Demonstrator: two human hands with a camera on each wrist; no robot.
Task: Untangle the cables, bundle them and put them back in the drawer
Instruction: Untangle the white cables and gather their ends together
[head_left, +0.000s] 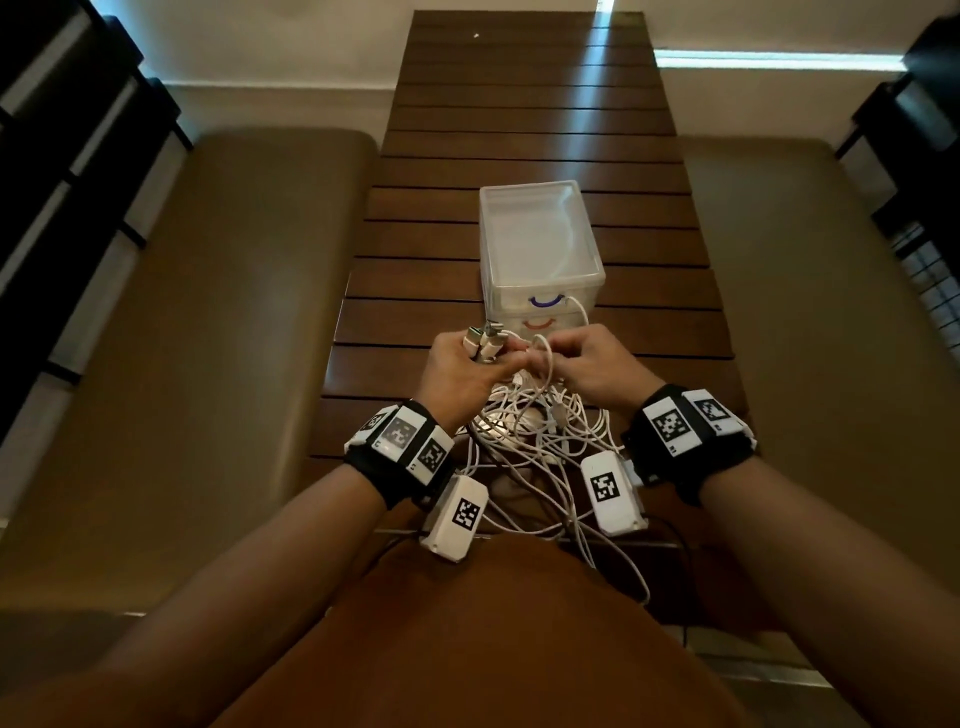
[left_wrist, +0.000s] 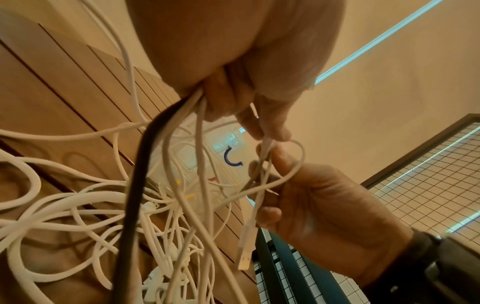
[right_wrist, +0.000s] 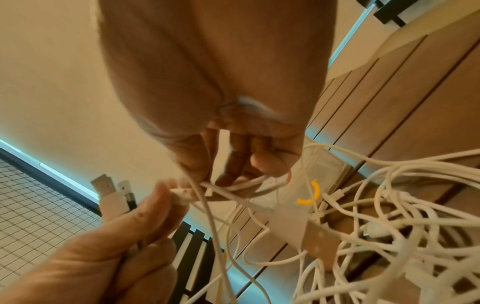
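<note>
A tangle of white cables lies on the near end of the slatted wooden table. My left hand grips a bunch of cable ends, with USB plugs sticking up from the fist; one black cable hangs among them. Close to its right, my right hand pinches a loop of white cable. A USB plug dangles from that loop. Just beyond both hands stands a clear plastic drawer unit with a purple handle above an orange one; both drawers look closed.
Padded brown benches flank the table on both sides. Dark shelving stands at the far left and a wire-mesh panel at the right. Some cables trail over the table's near edge toward my lap.
</note>
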